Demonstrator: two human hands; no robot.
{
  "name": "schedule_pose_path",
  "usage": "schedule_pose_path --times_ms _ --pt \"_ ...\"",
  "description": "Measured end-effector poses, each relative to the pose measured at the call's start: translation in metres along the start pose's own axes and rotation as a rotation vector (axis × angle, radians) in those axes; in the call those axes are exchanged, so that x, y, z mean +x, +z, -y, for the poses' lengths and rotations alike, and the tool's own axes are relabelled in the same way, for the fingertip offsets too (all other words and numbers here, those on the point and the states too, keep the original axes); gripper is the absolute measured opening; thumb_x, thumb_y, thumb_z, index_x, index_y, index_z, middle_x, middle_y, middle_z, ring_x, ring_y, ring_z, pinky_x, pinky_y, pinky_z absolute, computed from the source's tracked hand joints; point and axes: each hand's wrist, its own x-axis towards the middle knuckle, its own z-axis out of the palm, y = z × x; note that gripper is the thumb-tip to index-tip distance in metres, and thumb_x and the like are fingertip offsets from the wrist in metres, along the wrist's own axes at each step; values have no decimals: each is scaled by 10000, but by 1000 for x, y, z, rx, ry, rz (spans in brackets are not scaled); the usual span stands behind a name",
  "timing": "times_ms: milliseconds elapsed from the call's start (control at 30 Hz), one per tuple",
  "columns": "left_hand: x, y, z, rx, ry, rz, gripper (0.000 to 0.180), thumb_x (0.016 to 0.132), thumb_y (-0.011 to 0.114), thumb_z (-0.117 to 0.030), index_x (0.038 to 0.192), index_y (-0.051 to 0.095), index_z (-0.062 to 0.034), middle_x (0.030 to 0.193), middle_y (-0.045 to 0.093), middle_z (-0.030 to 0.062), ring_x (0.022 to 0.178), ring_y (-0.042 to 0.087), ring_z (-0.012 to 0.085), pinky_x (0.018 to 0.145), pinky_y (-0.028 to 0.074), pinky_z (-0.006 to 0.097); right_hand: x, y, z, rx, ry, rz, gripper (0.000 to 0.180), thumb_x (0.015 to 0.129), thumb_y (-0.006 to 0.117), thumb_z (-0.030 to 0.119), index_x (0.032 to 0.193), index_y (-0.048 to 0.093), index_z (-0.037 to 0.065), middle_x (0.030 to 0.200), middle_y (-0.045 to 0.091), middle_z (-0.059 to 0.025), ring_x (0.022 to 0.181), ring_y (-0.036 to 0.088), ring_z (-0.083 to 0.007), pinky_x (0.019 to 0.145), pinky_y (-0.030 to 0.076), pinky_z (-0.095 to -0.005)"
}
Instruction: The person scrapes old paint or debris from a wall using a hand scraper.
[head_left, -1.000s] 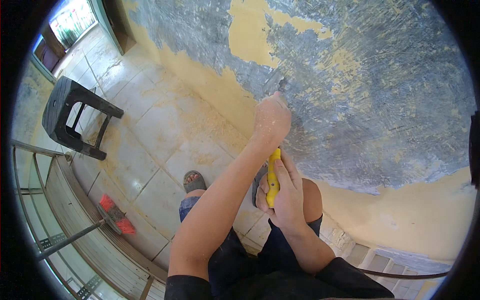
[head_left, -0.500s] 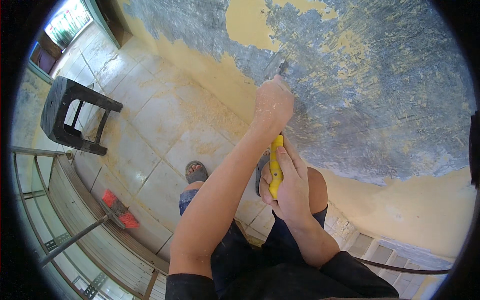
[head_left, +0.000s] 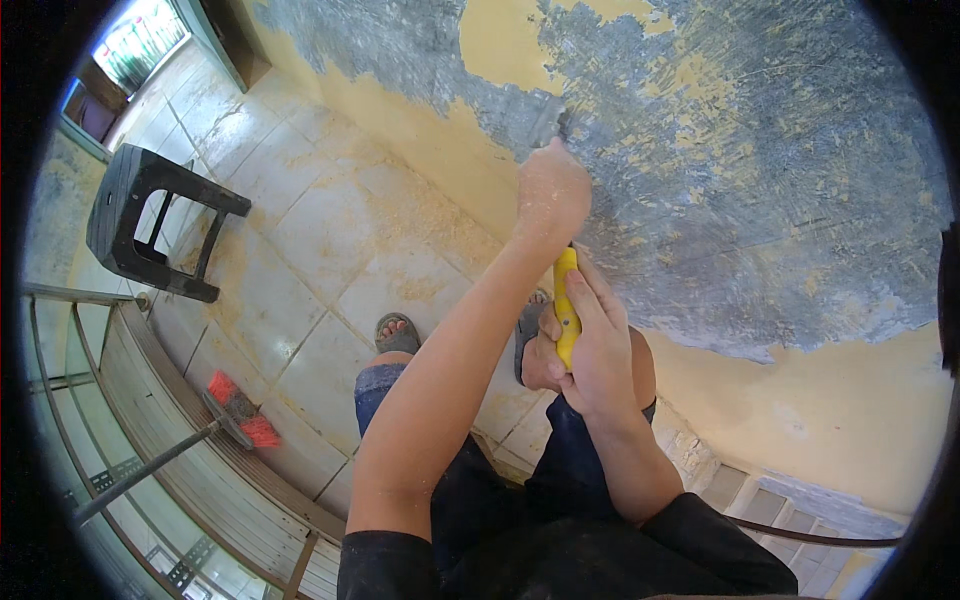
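A long-handled scraper (head_left: 568, 320) with a yellow grip runs up toward the wall (head_left: 690, 210), which is patchy grey with leftover yellow paint. Its flat blade (head_left: 543, 122) rests at the wall, on a grey patch beside a yellow area. Higher up, my left hand (head_left: 555, 195) is closed round the tool close behind the blade, hiding that stretch of it. Below, the fingers of my right hand (head_left: 600, 345) wrap the yellow grip. Dust and paint crumbs speckle my left hand and wrist.
A black plastic stool (head_left: 165, 220) stands on the tiled floor (head_left: 290, 235) at the left, where yellowish scrapings are scattered. A red-bristled broom (head_left: 240, 415) leans by a metal-framed glass shelf (head_left: 130, 460). My sandalled feet (head_left: 398, 332) are close to the wall's base.
Both hands have shifted slightly up with the scraper, and its yellow grip now sits a little higher and further right. My hold on it is unchanged.
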Motion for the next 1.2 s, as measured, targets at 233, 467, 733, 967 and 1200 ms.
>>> schedule_pose_path --times_ms 233,467,733,967,1200 --pt "-7 -5 -7 -135 -150 156 511 1004 316 -265 853 643 98 666 641 253 718 674 395 715 543 443 -6 -2 -4 57 -14 10 495 1032 419 265 1492 303 125 610 474 -36 347 406 -119 306 312 -235" --pt "-7 -9 -13 -75 -125 101 492 988 338 -248 836 662 90 717 655 260 786 677 392 757 537 439 -3 -4 -3 71 -12 37 496 1030 421 251 1491 305 113 608 474 -37 361 413 -119 311 322 -236" --pt "6 -22 -6 289 156 88 275 938 487 -127 900 684 61 885 677 252 867 682 361 752 551 425 17 0 13 27 34 37 488 1027 421 248 1490 321 128 626 474 -41 356 402 -114 316 313 -232" --pt "11 -14 0 236 16 91 236 916 497 -119 922 678 33 934 679 227 900 684 330 777 548 402 15 -1 2 -8 -13 22 484 1028 425 272 1486 334 145 631 476 -42 351 400 -110 316 301 -225" --pt "-6 3 -3 -73 -107 149 502 1003 310 -261 850 632 92 597 629 209 603 670 349 671 553 409 -9 -4 -8 69 -37 13 470 1034 411 275 1482 339 153 622 473 -40 350 404 -111 314 316 -223"
